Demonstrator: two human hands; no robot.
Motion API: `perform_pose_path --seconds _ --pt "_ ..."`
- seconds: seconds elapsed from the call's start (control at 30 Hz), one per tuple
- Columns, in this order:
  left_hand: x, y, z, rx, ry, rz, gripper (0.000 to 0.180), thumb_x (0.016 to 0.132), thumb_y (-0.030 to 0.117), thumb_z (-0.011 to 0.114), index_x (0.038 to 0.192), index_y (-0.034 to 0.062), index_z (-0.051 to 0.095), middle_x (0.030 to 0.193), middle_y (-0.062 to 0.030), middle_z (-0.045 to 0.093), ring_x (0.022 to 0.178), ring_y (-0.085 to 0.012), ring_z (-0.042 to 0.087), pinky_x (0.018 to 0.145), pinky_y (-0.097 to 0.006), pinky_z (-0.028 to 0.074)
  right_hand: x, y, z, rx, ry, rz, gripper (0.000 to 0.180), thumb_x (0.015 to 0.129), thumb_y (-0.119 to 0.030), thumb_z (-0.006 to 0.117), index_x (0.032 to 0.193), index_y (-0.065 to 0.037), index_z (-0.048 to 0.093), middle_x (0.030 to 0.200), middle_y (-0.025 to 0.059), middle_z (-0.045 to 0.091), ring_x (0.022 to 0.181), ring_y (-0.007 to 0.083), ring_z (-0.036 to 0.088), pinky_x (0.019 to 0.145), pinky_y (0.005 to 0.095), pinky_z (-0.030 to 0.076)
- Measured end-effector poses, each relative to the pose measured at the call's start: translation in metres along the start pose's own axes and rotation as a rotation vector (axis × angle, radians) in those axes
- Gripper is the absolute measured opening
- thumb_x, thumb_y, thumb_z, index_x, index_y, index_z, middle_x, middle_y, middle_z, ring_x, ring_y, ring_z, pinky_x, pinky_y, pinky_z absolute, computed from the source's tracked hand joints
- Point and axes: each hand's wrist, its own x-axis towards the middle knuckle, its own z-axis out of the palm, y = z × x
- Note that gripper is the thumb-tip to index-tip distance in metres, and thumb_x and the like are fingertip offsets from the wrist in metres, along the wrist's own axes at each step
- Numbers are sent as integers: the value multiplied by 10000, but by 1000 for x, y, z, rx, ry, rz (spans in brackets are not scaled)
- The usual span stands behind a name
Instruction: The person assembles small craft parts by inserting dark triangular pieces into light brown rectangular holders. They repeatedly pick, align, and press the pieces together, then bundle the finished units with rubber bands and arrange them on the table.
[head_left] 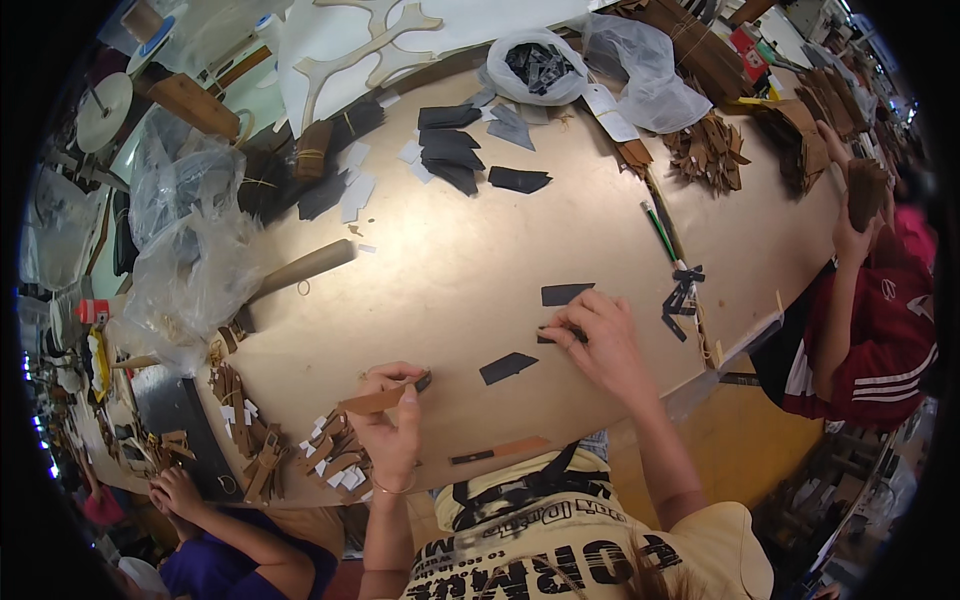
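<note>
Standing near the desk (430,290): the worker's left hand (393,412) is closed around a brown strip (368,403), a small dark tab (424,381) showing at its fingertips; whether the two are joined, I can't tell. Right hand (604,338) pinches a dark patch (547,337) at or just above the desk; contact beneath is hidden. Two more patches lie flat: an upper patch (567,294) just beyond that hand, a lower patch (508,368) between the hands. Risks, as I judge them: a loose pinch could let the thin patch slip or turn askew; a low sweep of the right wrist could shove the lower patch out of line. A finished-looking strip (500,451) lies near the desk's edge, close to the worker's shirt (560,520); leaning in might brush it off.
</note>
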Motion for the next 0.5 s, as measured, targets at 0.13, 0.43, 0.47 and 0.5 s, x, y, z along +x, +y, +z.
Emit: perform_pose_path --seconds 0.13,0.43,0.47,0.5 --pt "-1 4 0 73 -16 34 171 837 59 611 741 12 478 964 -149 665 864 -176 593 824 -306 459 10 7 -5 41 150 54 138 840 -184 738 870 -51 720 847 64 628 808 230 594 722 335 429" --pt "2 -1 2 48 11 20 150 823 45 606 739 10 487 964 -149 677 858 -187 609 815 -324 474 11 30 -18 25 118 99 181 841 -196 740 992 -100 710 886 33 623 847 221 581 787 347 394" --pt "2 0 3 46 17 36 147 824 45 603 739 10 488 971 -150 679 863 -188 610 819 -325 475 12 27 -10 15 82 82 189 842 -198 740 1001 -102 708 884 33 619 855 219 582 790 345 395" --pt "2 0 3 33 34 28 145 825 44 600 738 10 488 971 -150 681 871 -190 612 823 -327 476 16 25 -3 18 93 66 189 832 -192 750 988 -93 711 880 42 618 847 223 579 793 345 405"
